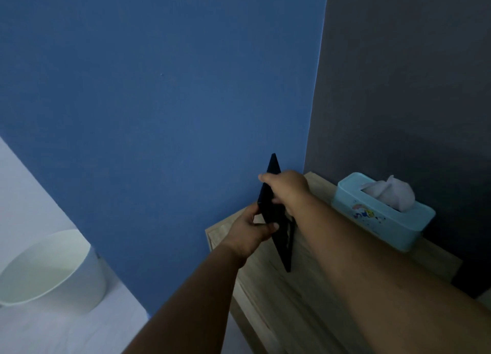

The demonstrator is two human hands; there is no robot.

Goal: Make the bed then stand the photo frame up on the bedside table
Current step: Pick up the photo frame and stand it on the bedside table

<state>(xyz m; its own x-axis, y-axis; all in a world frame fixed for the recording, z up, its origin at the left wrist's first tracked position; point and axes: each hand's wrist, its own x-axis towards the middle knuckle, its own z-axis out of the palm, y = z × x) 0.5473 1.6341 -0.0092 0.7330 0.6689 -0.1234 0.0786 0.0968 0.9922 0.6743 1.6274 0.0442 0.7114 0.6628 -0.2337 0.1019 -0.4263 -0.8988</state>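
Observation:
A dark photo frame (pixel 276 215) stands on edge, seen almost edge-on, over the wooden bedside table (pixel 305 287). Its lower corner touches or nearly touches the tabletop. My left hand (pixel 255 229) grips the frame's left side near its middle. My right hand (pixel 287 187) holds its upper part, thumb on the near face. The frame's picture side is hidden. The bed is out of view.
A light teal tissue box (pixel 385 213) with a tissue sticking out sits at the table's back right against a dark grey wall. A blue wall (pixel 159 101) rises behind the frame. A white round bin (pixel 50 268) stands on the floor at the left.

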